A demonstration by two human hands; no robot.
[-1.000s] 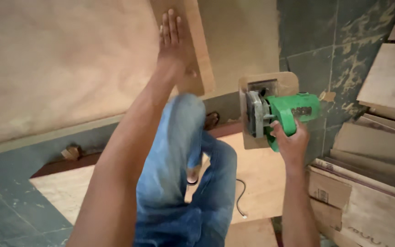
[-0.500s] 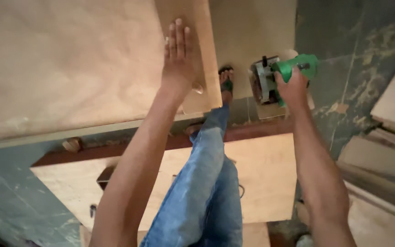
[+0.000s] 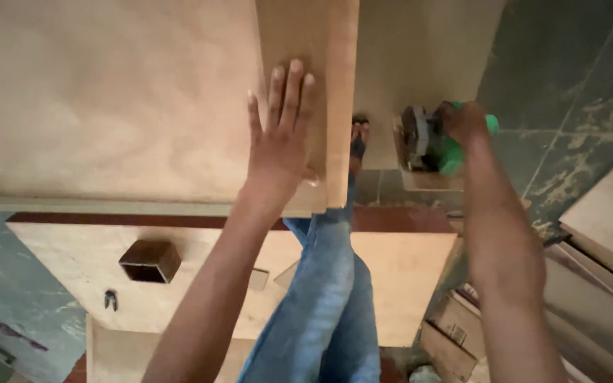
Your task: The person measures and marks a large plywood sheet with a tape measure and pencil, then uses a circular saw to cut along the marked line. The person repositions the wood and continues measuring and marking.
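Observation:
My left hand (image 3: 282, 131) lies flat, fingers spread, on a large pale plywood sheet (image 3: 108, 99), beside a narrower strip of plywood (image 3: 338, 92) lying along its right edge. My right hand (image 3: 462, 120) grips the handle of a green circular saw (image 3: 431, 145), which rests on a small board at the right of the strip. My leg in blue jeans (image 3: 328, 284) stretches forward between my arms, and my sandalled foot (image 3: 358, 138) shows just past the strip.
A low plywood panel (image 3: 200, 284) lies under my leg with a dark square metal tube end (image 3: 150, 260) on it. Stacked boards and offcuts (image 3: 604, 234) sit at the right on a dark green floor (image 3: 576, 78).
The saw and my right hand have moved away from me and to the left, toward the strip's edge. My left hand stays flat on the sheet. The view has shifted forward.

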